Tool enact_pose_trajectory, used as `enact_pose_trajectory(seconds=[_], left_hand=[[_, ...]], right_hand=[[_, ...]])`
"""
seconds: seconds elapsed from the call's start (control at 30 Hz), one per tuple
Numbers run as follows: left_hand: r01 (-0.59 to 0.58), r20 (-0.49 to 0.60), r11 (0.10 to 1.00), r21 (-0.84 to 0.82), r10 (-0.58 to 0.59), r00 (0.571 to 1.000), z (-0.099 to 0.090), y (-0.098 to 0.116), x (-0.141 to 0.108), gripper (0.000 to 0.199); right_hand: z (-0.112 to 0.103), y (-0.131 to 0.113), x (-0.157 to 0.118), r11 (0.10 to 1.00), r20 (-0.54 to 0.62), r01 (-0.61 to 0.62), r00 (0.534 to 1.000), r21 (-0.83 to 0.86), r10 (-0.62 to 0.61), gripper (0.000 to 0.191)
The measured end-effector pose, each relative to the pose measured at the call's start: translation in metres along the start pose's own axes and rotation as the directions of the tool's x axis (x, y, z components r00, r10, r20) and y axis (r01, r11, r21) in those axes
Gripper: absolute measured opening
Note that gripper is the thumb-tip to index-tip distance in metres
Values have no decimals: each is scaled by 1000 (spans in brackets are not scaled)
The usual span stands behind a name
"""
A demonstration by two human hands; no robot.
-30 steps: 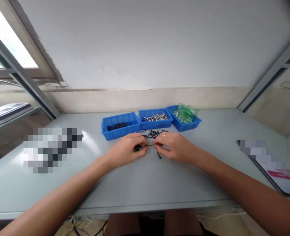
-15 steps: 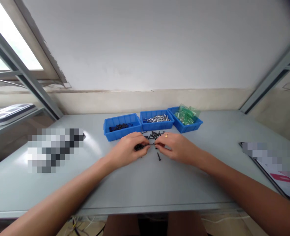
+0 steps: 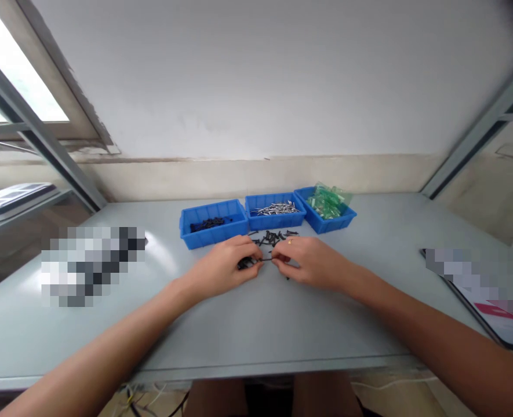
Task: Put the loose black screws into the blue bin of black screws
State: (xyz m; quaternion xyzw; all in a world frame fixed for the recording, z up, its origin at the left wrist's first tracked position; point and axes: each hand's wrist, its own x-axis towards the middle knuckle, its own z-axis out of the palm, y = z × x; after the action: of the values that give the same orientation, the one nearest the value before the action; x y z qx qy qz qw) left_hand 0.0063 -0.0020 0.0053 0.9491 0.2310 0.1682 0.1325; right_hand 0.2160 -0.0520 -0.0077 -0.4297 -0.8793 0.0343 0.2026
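A thin black screw [image 3: 266, 260] spans the gap between my two hands, its ends at the fingertips. My left hand [image 3: 228, 265] is closed, pinching one end, with a bunch of black screws [image 3: 245, 263] gathered under its curled fingers. From the other side my right hand [image 3: 315, 259], wearing a ring, pinches the opposite end between thumb and fingers. Just beyond the hands lies a loose pile of black screws [image 3: 274, 236] on the table. Another dark screw tip [image 3: 287, 278] peeks out beneath my right hand.
Behind the pile stand three blue bins: one with black screws [image 3: 185, 236], one with silver pointed pieces [image 3: 277, 222], one with green plastic packets [image 3: 329, 201]. A blurred-out object [image 3: 86, 266] lies left on the grey table [image 3: 256, 330]; a tablet-like panel [image 3: 495, 313] lies right.
My right hand has shifted slightly and now covers most of the loose screw that lay in front of it. Both hands still hold the thin screw between them. The view has moved a little.
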Motion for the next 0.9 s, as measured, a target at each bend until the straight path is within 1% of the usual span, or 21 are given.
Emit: enact_pose_trajectory(seconds=[0.07, 0.13, 0.23, 0.3, 0.37, 0.4, 0.47, 0.5, 0.53, 0.57, 0.6, 0.67, 0.73, 0.83, 0.9], left_hand=[[-6, 30, 1000, -10, 6, 1000, 1, 0, 0, 13], [-26, 52, 999, -25, 28, 998, 3, 0, 0, 13], [-45, 40, 999, -9, 46, 998, 3, 0, 0, 15], [-22, -15, 998, 50, 23, 1000, 0, -4, 0, 16], [68, -152, 987, 144, -46, 987, -6, -12, 0, 17], [142, -240, 971, 191, -94, 966, -11, -18, 0, 18], [319, -402, 912, 259, -198, 894, -19, -32, -2, 20], [395, -451, 874, 282, -243, 859, -23, -39, -3, 21], [450, -479, 840, 302, -275, 834, -26, -45, -4, 24], [484, -492, 815, 318, -294, 819, -27, -50, -5, 27], [498, -495, 802, 331, -302, 815, -28, -53, -6, 32], [476, -481, 812, 338, -286, 829, -27, -53, -5, 38], [404, -455, 855, 325, -233, 860, -24, -47, -4, 36], [222, -371, 933, 283, -107, 922, -20, -31, -3, 28], [84, -265, 968, 237, -19, 964, -17, -21, -3, 24]], right_hand=[[0, -1, 0, 1000, -33, 24, 999, 15, -23, 13], [1, -3, 0, 998, -41, 46, 998, 40, -44, 15], [2, -3, 0, 998, -56, 22, 998, 53, -19, 18], [1, 0, 0, 999, -64, -37, 997, 35, 39, 20], [-1, 4, 0, 995, -46, -96, 994, 8, 97, 19], [-1, 6, -1, 994, -23, -111, 994, -1, 111, 18], [-2, 8, -1, 995, 33, -98, 995, 2, 98, 21], [-2, 8, -2, 997, 63, -78, 995, 14, 77, 24], [-1, 8, -2, 998, 95, -53, 994, 30, 50, 28], [0, 9, -2, 999, 126, -26, 992, 47, 20, 31], [1, 9, -2, 998, 155, -1, 988, 63, -9, 32], [4, 10, -2, 995, 202, 42, 977, 90, -60, 28], [6, 12, 0, 992, 226, 66, 970, 106, -89, 22], [10, 11, 1, 993, 233, 58, 969, 106, -82, 19], [11, 8, 2, 996, 222, 40, 973, 79, -56, 20]])
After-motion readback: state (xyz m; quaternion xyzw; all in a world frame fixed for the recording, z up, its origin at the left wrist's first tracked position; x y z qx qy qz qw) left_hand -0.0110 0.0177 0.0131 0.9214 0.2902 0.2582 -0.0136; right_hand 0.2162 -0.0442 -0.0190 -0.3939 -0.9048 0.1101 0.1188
